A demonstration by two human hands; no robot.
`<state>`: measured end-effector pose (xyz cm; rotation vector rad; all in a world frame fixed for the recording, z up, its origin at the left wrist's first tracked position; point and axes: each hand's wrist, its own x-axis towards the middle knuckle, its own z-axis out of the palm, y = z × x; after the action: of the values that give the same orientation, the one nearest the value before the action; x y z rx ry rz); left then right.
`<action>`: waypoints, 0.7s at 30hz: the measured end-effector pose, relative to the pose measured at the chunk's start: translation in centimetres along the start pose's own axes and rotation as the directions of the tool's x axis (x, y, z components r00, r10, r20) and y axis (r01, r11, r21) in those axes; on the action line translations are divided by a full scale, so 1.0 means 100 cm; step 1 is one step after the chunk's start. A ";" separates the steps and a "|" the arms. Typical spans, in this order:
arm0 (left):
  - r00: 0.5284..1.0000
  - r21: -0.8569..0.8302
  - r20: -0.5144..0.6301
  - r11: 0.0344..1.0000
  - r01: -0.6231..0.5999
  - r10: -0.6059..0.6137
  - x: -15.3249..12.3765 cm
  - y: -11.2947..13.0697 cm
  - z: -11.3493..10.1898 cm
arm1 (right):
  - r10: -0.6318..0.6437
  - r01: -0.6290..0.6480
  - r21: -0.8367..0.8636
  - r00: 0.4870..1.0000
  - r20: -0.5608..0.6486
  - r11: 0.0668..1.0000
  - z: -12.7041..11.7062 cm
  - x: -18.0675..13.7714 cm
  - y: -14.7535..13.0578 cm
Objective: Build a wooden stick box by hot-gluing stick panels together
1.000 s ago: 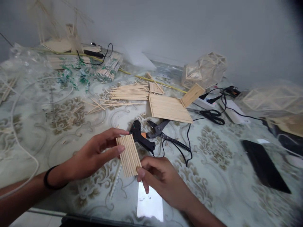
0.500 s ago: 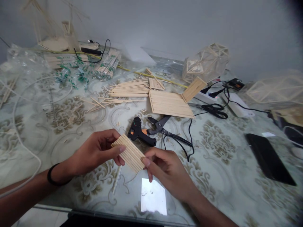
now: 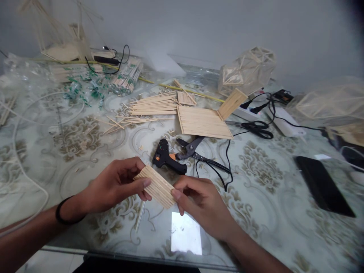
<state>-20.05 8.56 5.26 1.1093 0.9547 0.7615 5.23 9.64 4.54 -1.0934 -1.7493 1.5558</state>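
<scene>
A small panel of glued wooden sticks (image 3: 156, 185) is held just above the glass table between both hands. My left hand (image 3: 113, 185) pinches its left end, thumb on top and fingers under it. My right hand (image 3: 199, 203) grips its right end with thumb and fingertips. The panel lies nearly flat, its sticks running from upper left to lower right. A black glue gun (image 3: 166, 161) with an orange trigger lies on the table just behind the panel.
Black pliers (image 3: 193, 149) and a cord lie behind the glue gun. A larger stick panel (image 3: 203, 123), loose sticks (image 3: 153, 108), scissors (image 3: 257, 129), a power strip (image 3: 284, 121), a black phone (image 3: 322, 185) and stick-frame models (image 3: 247, 72) are spread across the table.
The stick panel was turned from standing nearly upright to lying flatter and slanted, with both hands keeping their hold. The view drifted slightly.
</scene>
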 end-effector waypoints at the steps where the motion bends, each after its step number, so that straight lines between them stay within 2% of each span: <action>1: 1.000 0.002 0.004 1.000 -0.002 0.002 0.000 0.000 0.000 | -0.011 0.011 -0.016 1.000 -0.009 1.000 0.000 0.000 0.000; 10: 1.000 0.078 0.010 0.997 -0.005 0.004 -0.001 0.000 0.000 | -0.089 0.082 -0.113 0.994 -0.060 0.990 -0.002 0.001 -0.001; 17: 0.999 0.143 0.050 0.990 -0.016 0.009 -0.001 -0.001 -0.003 | -0.116 0.112 -0.119 0.993 -0.027 0.987 -0.004 0.000 0.002; 21: 0.997 0.251 0.053 0.966 -0.061 0.049 -0.001 0.003 -0.002 | -0.144 0.142 -0.123 0.990 -0.011 0.982 -0.004 0.000 0.003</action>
<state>-20.31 8.62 5.51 1.3750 1.0042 0.6675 5.61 9.82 4.34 -1.0125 -1.8865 1.3630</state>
